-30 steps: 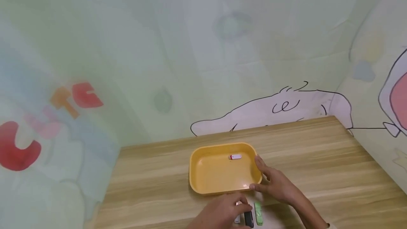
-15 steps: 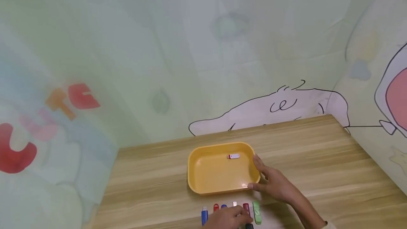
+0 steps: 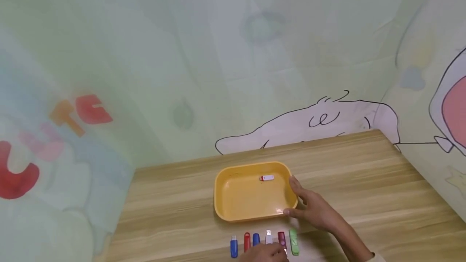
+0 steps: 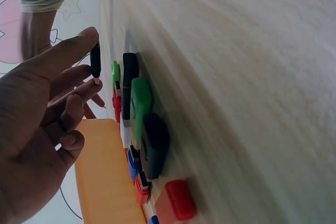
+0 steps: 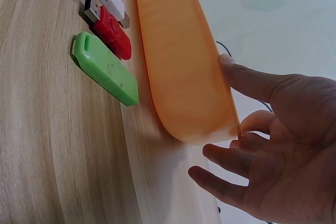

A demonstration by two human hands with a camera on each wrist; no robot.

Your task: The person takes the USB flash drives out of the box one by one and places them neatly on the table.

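Observation:
My left hand [image 4: 47, 108] pinches a black USB stick [image 4: 95, 60] between thumb and fingers, just above the table, as the left wrist view shows. In the head view that hand [image 3: 265, 253] is partly cut off by the bottom edge and covers the stick. My right hand [image 3: 314, 209] grips the right end of a yellow tray [image 3: 219, 213], thumb on its near rim. Inside the tray lies a white USB stick with a red end [image 3: 267, 178]. A row of USB sticks lies before the tray: blue [image 3: 234, 248], red [image 3: 247, 241], blue [image 3: 256, 238], white [image 3: 268, 237], dark red [image 3: 282, 239] and green [image 3: 294, 242].
Nearer the body, the left wrist view shows more sticks: a long black one [image 4: 129, 77], a green one [image 4: 140, 106], a dark one [image 4: 156, 142] and a red one [image 4: 176, 203]. The wooden table [image 3: 164, 209] ends against a printed cloth backdrop [image 3: 182, 72].
My left hand has drawn back toward the body with the black USB stick, uncovering the row of sticks. The right hand stays on the tray.

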